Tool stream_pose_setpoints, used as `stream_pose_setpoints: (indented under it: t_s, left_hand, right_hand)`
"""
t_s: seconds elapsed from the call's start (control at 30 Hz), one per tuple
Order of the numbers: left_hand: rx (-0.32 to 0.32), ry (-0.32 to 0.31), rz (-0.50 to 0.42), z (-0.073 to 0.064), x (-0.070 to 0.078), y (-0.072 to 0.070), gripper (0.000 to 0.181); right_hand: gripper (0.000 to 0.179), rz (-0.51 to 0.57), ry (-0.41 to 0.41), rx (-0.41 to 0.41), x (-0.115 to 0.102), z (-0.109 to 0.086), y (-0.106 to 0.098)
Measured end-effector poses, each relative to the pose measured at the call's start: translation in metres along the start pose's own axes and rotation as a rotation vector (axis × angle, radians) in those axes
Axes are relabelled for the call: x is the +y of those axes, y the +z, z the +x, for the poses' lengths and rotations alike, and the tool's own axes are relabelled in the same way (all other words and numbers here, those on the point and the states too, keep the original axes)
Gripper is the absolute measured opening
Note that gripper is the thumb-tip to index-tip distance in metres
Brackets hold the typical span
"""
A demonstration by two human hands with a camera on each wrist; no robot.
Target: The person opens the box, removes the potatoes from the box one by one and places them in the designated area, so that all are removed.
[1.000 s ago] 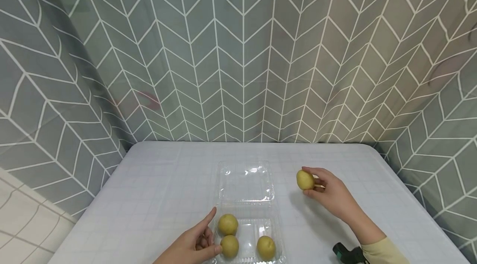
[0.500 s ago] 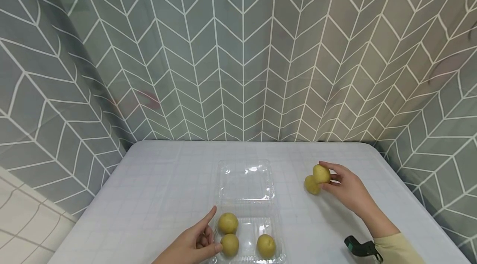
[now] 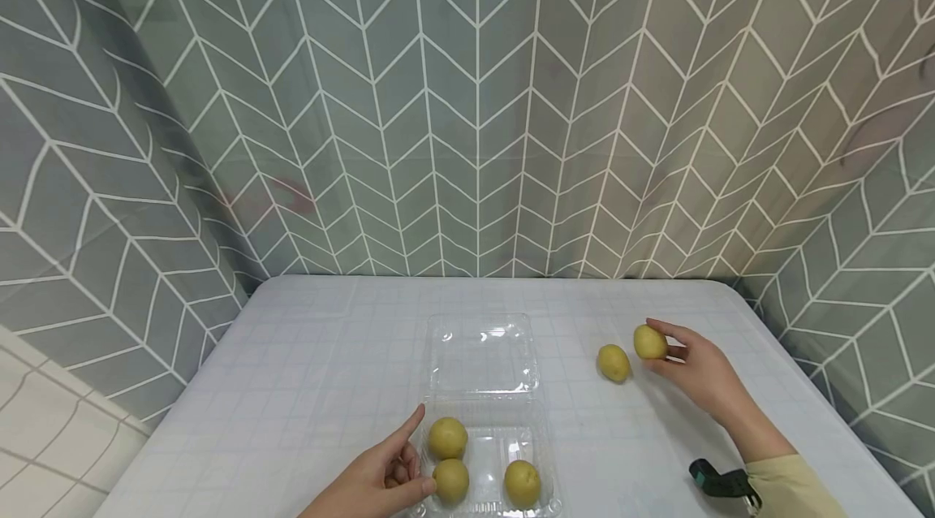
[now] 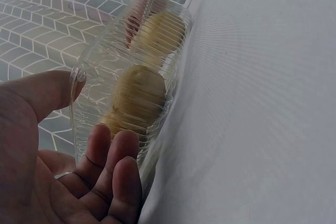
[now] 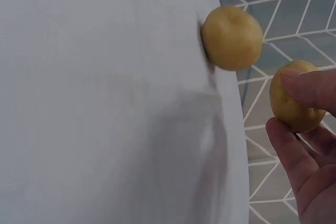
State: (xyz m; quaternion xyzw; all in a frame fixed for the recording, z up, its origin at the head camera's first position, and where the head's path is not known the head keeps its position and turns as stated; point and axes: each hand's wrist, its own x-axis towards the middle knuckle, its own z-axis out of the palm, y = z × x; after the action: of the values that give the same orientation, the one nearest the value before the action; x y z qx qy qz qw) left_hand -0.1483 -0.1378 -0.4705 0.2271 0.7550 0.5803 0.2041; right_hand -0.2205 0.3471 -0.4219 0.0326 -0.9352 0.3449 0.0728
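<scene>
My right hand (image 3: 694, 372) pinches a small yellow potato (image 3: 650, 342) between thumb and fingers, raised above the table. To its left, a second potato (image 3: 613, 363) lies on the cloth, apart from the held one. The right wrist view shows that held potato (image 5: 297, 98) beside the table potato (image 5: 232, 38). A clear plastic clamshell container (image 3: 485, 469) sits at the near middle with three potatoes inside. My left hand (image 3: 383, 469) holds the container's left side; in the left wrist view the thumb (image 4: 58, 90) lies at the rim and the fingertips (image 4: 123, 145) rest near the ribbed wall.
The clamshell's lid (image 3: 482, 356) lies folded back, away from me. A white checked cloth covers the table (image 3: 307, 372). Patterned curtains (image 3: 475, 104) hang behind its far edge and at both sides. A dark device (image 3: 719, 481) is strapped on the right wrist.
My right hand has moved right with its potato. The potato on the table, not visible one second ago, is now fully in view. The left hand and container stay put.
</scene>
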Motion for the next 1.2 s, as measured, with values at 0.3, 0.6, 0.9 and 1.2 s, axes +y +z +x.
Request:
stream_pose_setpoints:
  t_s: [0.3,0.6,0.9,1.2]
  left_hand:
    - [0.003,0.002,0.015,0.001,-0.002,0.0,0.084]
    - [0.003,0.0,0.004,0.001,0.0,0.0,0.084]
    - [0.009,-0.018,0.009,0.001,0.001,0.001,0.083]
    - [0.006,-0.013,0.011,0.0,0.0,0.001,0.084]
  right_hand:
    - [0.065,-0.024,0.033,-0.025,0.02,0.001,-0.002]
    - [0.066,-0.032,0.038,-0.032,0.034,0.001,-0.003]
    - [0.065,-0.039,0.023,-0.037,0.04,-0.001,0.0]
    - [0.068,-0.013,0.032,-0.079,0.046,-0.001,-0.001]
